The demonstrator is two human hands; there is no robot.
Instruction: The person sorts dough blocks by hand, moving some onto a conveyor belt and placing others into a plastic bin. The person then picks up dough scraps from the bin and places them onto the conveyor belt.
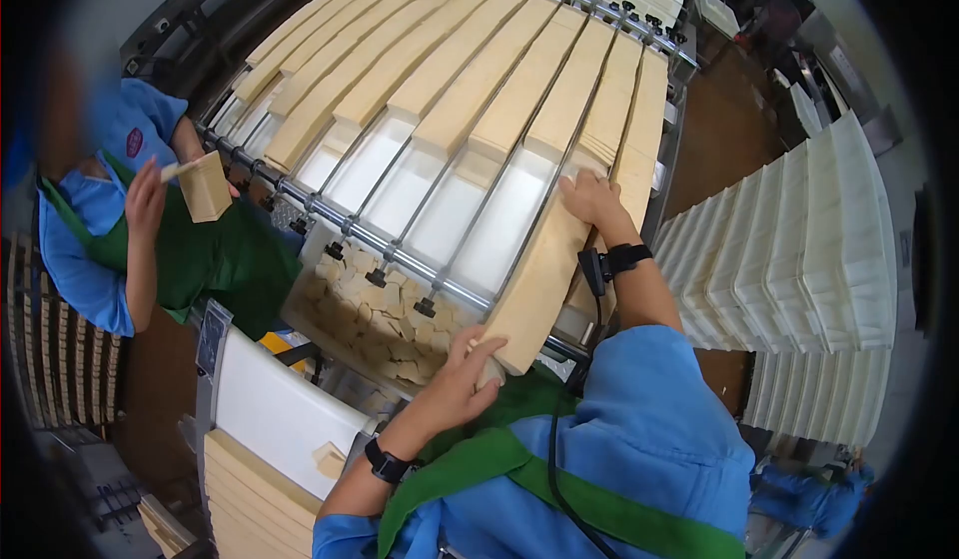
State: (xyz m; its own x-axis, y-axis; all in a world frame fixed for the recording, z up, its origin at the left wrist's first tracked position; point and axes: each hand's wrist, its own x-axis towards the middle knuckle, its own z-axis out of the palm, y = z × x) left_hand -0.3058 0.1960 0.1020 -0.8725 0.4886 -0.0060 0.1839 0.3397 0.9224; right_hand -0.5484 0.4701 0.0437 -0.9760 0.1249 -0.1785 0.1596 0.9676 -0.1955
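Observation:
A long block of thin, pale wafer-like slices (pixel 542 274) lies along the near right of the rack, standing on edge and pressed together. My left hand (pixel 462 381) has its fingers curled round the block's near end, where a few slices seem to sit apart by the fingertips. At the far end, my right hand (pixel 591 202) grips the block close to the row beyond it. Its fingertips are partly hidden. More long rows of the same slices (pixel 455 69) fill the rack lanes ahead.
Metal rods and a crossbar with black knobs (pixel 425 306) edge the rack. Below stands a bin of broken pieces (pixel 375 309). A co-worker in a green apron (pixel 225 259) holds a small stack of slices (pixel 206 189) at left. White ridged stacks (pixel 789 249) stand at right; a white belt (pixel 280 389) lies lower left.

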